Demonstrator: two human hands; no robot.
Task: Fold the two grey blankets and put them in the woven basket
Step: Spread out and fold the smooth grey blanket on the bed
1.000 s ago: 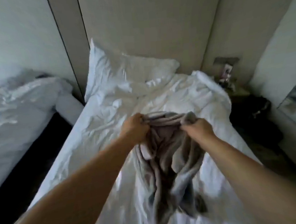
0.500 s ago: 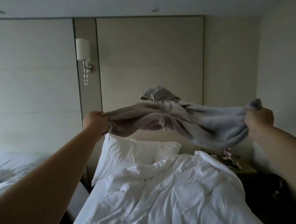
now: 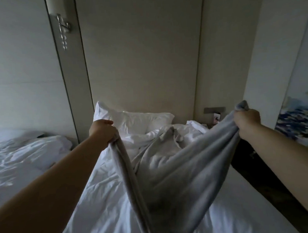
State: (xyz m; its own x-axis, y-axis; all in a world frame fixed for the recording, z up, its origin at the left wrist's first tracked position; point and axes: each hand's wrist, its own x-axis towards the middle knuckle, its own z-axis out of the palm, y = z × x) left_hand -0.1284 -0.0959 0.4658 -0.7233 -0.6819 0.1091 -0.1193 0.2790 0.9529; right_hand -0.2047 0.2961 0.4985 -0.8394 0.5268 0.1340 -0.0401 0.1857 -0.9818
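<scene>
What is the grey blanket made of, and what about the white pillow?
The grey blanket looks like soft fleece: matte, slightly fuzzy, sagging in thick folds. The pillow seems covered in smooth woven cotton-like cloth, with crisp creases. Neither is certain.

One grey blanket point(image 3: 189, 168), soft and rumpled, hangs spread between my left hand point(image 3: 103, 131) and right hand point(image 3: 247, 123), each gripping a bunched top edge, its middle sagging in deep folds over the white bed point(image 3: 101, 209).
</scene>
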